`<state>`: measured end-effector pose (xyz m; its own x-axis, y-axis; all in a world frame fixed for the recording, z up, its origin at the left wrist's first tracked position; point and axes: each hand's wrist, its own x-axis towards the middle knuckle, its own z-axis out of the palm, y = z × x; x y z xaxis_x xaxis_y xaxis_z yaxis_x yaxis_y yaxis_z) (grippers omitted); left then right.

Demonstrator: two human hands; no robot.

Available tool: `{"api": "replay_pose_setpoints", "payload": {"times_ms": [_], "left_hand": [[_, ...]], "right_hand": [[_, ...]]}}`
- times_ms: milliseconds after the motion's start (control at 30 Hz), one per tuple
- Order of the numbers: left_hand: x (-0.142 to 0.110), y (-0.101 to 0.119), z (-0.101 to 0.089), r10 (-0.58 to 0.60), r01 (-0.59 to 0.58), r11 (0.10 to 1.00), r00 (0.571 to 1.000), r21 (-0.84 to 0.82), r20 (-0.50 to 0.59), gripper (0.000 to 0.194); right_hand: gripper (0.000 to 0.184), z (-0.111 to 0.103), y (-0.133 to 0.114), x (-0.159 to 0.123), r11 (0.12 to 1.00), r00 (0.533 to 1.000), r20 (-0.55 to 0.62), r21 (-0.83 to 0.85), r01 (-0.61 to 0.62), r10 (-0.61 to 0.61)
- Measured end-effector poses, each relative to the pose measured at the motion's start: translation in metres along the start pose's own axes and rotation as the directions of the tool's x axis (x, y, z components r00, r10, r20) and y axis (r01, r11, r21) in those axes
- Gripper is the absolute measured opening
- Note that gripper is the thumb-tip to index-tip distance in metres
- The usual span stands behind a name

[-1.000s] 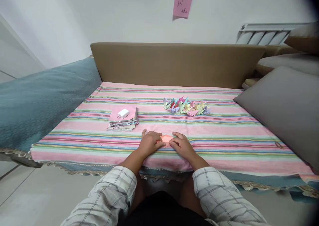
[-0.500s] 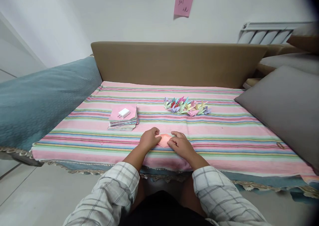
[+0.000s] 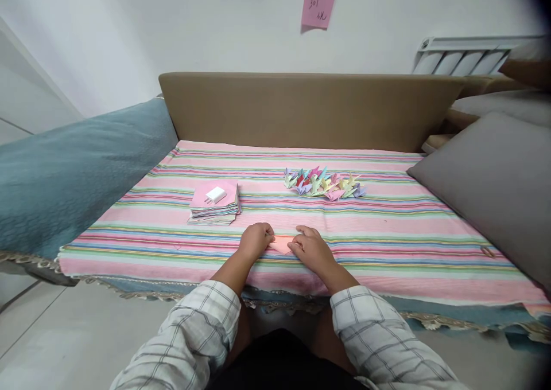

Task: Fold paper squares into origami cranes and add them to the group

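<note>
Holds the orange paper (image 3: 282, 244) low on the striped cloth (image 3: 387, 223), near its front edge. Pinches the paper's nine o'clock end with the left hand (image 3: 272, 238), thumb and fingers narrow. Pinches its three o'clock end with the right hand (image 3: 293, 243), thumb and forefinger narrow, upper fingers bent above. Shows, at ten o'clock from the paper, a paper stack (image 3: 215, 212) with a white plug (image 3: 216, 194) on top. Shows, at one o'clock, a cluster of folded paper birds (image 3: 323, 184) in mixed colors. Includes a gray pillow (image 3: 491, 189) between two and three o'clock, and a pink note (image 3: 319, 3) on the wall toward twelve.
</note>
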<state>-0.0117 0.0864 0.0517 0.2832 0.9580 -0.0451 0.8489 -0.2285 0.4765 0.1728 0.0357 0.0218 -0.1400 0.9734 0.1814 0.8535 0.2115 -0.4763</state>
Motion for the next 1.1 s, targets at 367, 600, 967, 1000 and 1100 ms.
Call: {"api": "replay_pose_setpoints", "payload": {"times_ms": [367, 600, 967, 1000, 1100], "left_hand": [[-0.013, -0.002, 0.005, 0.227, -0.226, 0.972, 0.974, 0.055, -0.01, 0.035], [-0.028, 0.0, 0.029, 0.405, -0.381, 0.911, 0.899, 0.159, -0.166, 0.03], [-0.026, -0.003, 0.034, 0.42, -0.395, 0.903, 0.895, 0.17, -0.151, 0.023], [-0.027, -0.003, 0.034, 0.423, -0.398, 0.902, 0.894, 0.169, -0.15, 0.023], [-0.027, -0.003, 0.035, 0.433, -0.407, 0.897, 0.888, 0.172, -0.157, 0.024]], "right_hand": [[0.016, 0.001, -0.007, -0.004, 0.994, 0.999, -0.037, -0.103, 0.028, -0.032], [0.016, 0.006, -0.001, -0.006, 0.996, 0.993, -0.1, -0.064, 0.063, -0.069], [0.021, 0.009, 0.017, -0.014, 0.987, 0.978, -0.209, 0.158, 0.042, -0.008], [0.02, 0.009, 0.018, -0.015, 0.985, 0.978, -0.206, 0.169, 0.034, 0.002], [0.02, 0.008, 0.019, -0.015, 0.981, 0.981, -0.191, 0.185, 0.048, -0.012]]}}
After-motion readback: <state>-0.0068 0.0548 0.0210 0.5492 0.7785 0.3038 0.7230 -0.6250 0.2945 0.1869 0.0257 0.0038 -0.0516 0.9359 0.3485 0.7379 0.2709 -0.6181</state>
